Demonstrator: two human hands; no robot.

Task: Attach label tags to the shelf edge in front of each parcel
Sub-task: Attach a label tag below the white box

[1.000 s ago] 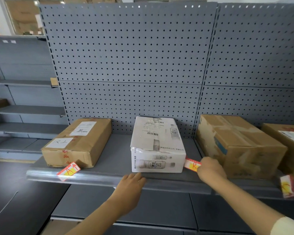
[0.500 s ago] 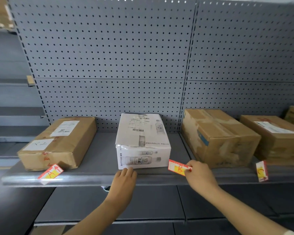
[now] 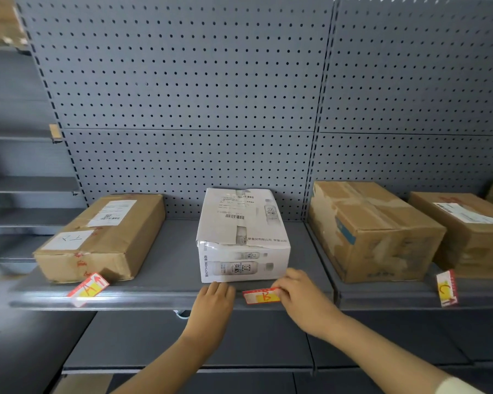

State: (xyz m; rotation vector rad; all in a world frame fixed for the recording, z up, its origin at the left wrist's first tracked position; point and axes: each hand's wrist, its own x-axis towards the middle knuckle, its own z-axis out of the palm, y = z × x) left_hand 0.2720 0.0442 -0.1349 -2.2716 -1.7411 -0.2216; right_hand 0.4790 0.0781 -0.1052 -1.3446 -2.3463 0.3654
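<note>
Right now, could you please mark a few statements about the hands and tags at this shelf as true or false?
1. The right hand pinches the B tag. True.
2. The left hand holds a second tag. False: its fingers rest on the shelf edge and hold nothing.
3. The A tag sits tilted at the shelf edge in front of the left brown box. True.
4. The B tag is in front of the left brown box. False: it is in front of the white box.
</note>
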